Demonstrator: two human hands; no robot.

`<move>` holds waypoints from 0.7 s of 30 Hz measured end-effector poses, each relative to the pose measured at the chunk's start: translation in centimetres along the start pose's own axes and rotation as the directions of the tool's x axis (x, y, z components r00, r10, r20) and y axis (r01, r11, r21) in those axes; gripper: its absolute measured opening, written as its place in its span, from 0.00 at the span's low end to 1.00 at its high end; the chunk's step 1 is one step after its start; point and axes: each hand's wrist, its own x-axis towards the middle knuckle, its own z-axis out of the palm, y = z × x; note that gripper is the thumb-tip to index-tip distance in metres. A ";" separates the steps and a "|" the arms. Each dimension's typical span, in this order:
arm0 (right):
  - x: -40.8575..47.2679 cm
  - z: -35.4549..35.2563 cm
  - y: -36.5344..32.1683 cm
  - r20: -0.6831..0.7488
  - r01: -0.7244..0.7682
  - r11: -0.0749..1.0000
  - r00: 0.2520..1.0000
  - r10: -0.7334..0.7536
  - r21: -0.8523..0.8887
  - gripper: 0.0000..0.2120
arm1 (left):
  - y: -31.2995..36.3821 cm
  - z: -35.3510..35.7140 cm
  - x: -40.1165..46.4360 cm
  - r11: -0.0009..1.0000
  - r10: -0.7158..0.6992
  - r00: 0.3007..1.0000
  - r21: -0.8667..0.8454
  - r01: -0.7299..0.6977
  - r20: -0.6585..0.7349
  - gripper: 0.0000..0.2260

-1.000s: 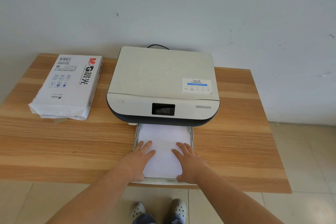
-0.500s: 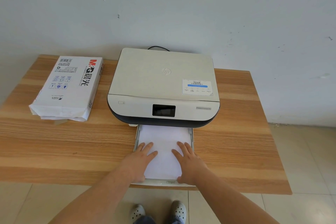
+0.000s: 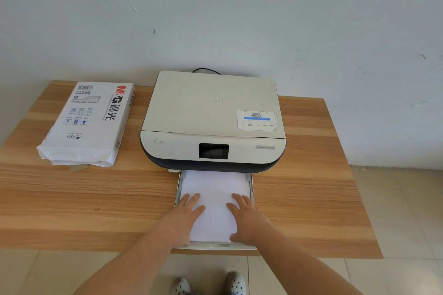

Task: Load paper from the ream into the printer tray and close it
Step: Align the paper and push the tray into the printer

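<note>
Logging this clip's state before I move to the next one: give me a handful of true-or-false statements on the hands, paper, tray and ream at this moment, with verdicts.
1. Both hands lie flat on the paper in the tray. True: the left hand and right hand rest palm down on the paper.
2. The tray is pushed fully into the printer. False: the tray is pulled out from under the printer.
3. The ream sits to the right of the printer. False: the ream lies to its left.
4. The ream's near end is torn open. True.
5. The printer's top lid is raised. False: it lies shut.
</note>
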 end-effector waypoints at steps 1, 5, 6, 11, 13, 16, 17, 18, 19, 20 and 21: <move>0.0 -0.4 0.2 -0.021 0.000 0.999 1.000 0.001 0.045 0.39 | -0.2 -0.2 0.0 1.000 0.010 1.000 -0.004 -0.010 0.002 0.41; 0.2 -2.0 1.2 -0.137 -0.045 0.958 0.987 0.087 0.284 0.31 | -1.6 -1.3 -0.3 0.993 0.037 0.999 -0.112 -0.040 -0.020 0.41; 0.3 -2.3 1.5 -0.163 -0.062 0.935 0.978 0.126 0.349 0.30 | -2.0 -1.7 -0.4 0.985 0.028 0.998 -0.167 -0.038 -0.062 0.40; 0.9 -3.7 3.9 -0.215 -0.190 0.728 0.880 0.424 0.659 0.19 | -4.4 -3.3 -0.5 0.728 -0.384 0.854 -0.684 0.045 -0.352 0.24; 0.8 -3.9 4.7 -0.189 -0.202 0.612 0.838 0.512 0.764 0.13 | -5.6 -3.6 -0.3 0.614 -0.521 0.798 -0.783 0.103 -0.304 0.18; 0.4 -3.4 5.6 -0.094 -0.294 0.576 0.831 0.549 0.763 0.11 | -7.2 -3.3 -0.4 0.546 -0.555 0.823 -0.800 0.249 -0.123 0.18; 0.6 -3.0 5.7 -0.060 -0.325 0.589 0.840 0.539 0.740 0.13 | -7.5 -3.0 -0.4 0.552 -0.542 0.838 -0.777 0.304 -0.057 0.20; 0.7 -2.7 5.7 -0.021 -0.356 0.602 0.849 0.528 0.715 0.14 | -7.7 -2.6 -0.4 0.562 -0.526 0.851 -0.751 0.347 0.000 0.22; 0.9 -2.4 5.7 0.014 -0.381 0.615 0.857 0.515 0.690 0.16 | -7.7 -2.3 -0.3 0.574 -0.507 0.860 -0.726 0.380 0.049 0.24; 1.0 -2.1 5.5 0.045 -0.403 0.636 0.864 0.501 0.658 0.17 | -7.5 -2.0 -0.1 0.594 -0.488 0.868 -0.697 0.403 0.086 0.25; 1.2 -2.0 5.3 0.062 -0.408 0.681 0.880 0.472 0.608 0.18 | -7.3 -1.7 0.1 0.620 -0.470 0.875 -0.663 0.419 0.114 0.26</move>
